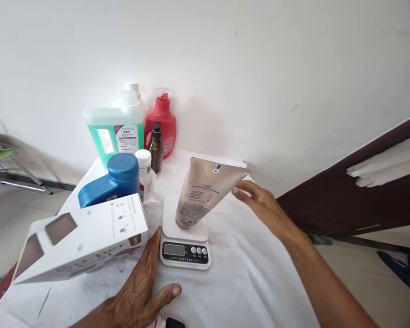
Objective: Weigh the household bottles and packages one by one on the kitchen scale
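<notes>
While the white box (85, 237) w/ unreadable print is lying by the left hand (140, 291), open flat on the cloth, the beige tube (201, 193), label too small to read, is standing cap-down on the scale (185, 243), right hand (259, 200) hovering open just beside.

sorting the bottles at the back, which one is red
The red bottle against the wall, right of the green jug; the blue jug sits nearer the front.

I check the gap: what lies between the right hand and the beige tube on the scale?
Nothing: in the head view, right hand and beige plastic tube are separated by bare gap.
</notes>
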Available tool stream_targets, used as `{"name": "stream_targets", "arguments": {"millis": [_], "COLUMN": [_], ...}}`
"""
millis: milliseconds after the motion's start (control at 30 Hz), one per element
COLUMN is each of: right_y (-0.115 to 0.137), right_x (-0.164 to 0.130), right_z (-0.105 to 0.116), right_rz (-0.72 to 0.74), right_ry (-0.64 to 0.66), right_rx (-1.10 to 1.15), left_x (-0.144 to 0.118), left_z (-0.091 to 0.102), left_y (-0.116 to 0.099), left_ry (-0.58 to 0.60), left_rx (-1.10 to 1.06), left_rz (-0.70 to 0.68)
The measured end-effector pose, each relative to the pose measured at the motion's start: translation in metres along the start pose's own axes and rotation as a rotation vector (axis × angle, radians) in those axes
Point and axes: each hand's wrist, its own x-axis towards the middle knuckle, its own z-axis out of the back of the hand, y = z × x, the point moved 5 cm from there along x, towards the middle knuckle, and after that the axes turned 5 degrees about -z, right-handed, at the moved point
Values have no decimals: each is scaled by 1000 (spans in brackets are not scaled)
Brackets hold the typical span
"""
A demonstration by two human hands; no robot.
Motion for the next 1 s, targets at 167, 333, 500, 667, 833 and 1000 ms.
{"name": "stream_targets", "arguments": {"millis": [167,333,500,667,833,1000], "right_y": [27,-9,-61,-70,-57,-7], "right_x": [-66,-72,-68,-66,-67,-74], "right_z": [-58,-98,-102,-99,-101,-95], "right_rz": [47,-7,-161,-164,-125,84], "right_ry": [31,-325,-434,-440,-412,-169], "right_rx": [357,566,522,502,511,469], "left_x": [3,4,9,13,12,13], "left_z": [-2,-5,-15,-16,-16,-17], "left_y": [2,4,17,18,17,19], "left_ry": [37,38,-123,-113,-109,-148], "left_rx": [61,142,172,187,269,264], "left_rz": [-54,-104,-231,-262,-220,-194]}}
